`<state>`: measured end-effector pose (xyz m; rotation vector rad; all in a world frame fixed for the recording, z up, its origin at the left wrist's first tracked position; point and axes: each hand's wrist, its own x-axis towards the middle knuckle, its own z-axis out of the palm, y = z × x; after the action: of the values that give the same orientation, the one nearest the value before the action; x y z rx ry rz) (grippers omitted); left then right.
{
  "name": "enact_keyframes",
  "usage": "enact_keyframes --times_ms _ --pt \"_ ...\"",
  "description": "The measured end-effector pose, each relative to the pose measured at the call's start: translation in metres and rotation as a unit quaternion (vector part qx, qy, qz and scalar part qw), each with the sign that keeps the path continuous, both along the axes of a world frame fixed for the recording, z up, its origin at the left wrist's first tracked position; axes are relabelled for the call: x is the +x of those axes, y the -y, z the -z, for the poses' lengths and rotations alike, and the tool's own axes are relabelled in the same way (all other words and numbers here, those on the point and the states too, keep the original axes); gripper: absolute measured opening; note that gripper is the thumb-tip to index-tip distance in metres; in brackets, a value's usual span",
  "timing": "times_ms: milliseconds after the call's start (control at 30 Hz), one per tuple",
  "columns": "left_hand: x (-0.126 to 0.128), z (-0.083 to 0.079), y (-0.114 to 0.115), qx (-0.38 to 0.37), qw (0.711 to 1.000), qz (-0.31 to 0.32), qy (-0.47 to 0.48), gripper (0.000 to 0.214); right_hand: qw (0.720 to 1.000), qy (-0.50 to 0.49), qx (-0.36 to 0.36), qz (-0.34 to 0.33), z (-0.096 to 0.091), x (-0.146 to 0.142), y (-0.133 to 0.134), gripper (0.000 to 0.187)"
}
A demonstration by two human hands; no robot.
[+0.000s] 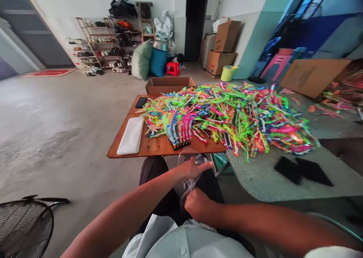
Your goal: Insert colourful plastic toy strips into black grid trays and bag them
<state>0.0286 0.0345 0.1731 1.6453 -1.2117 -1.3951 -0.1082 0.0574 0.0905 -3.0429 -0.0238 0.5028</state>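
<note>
My left hand lies over a crumpled clear plastic bag above my lap, closed on it with one finger stretched to the right. Just below, my right hand is a fist around the lower end of the same bag. What the bag contains, if anything, I cannot make out. Directly beyond my hands, a fanned row of slim, curved coloured pieces lies at the wooden board's near edge, dark at its near ends. Behind it spreads a big heap of similar bright, wrapped-looking pieces.
The wooden board carries a folded white cloth and a phone. Black flat pieces lie on the grey table to the right. Open cardboard boxes stand behind. A fan is at lower left.
</note>
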Motion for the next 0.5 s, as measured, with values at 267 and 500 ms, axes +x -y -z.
enact_keyframes --times_ms 267,500 --pt "-0.014 -0.006 0.011 -0.07 0.98 0.032 0.181 0.022 0.989 -0.013 0.054 0.139 -0.03 0.01 -0.015 0.019" --pt "0.119 -0.034 -0.077 -0.097 0.939 -0.316 -0.098 0.034 0.67 0.262 0.349 0.6 -0.041 -0.068 0.024 0.039"
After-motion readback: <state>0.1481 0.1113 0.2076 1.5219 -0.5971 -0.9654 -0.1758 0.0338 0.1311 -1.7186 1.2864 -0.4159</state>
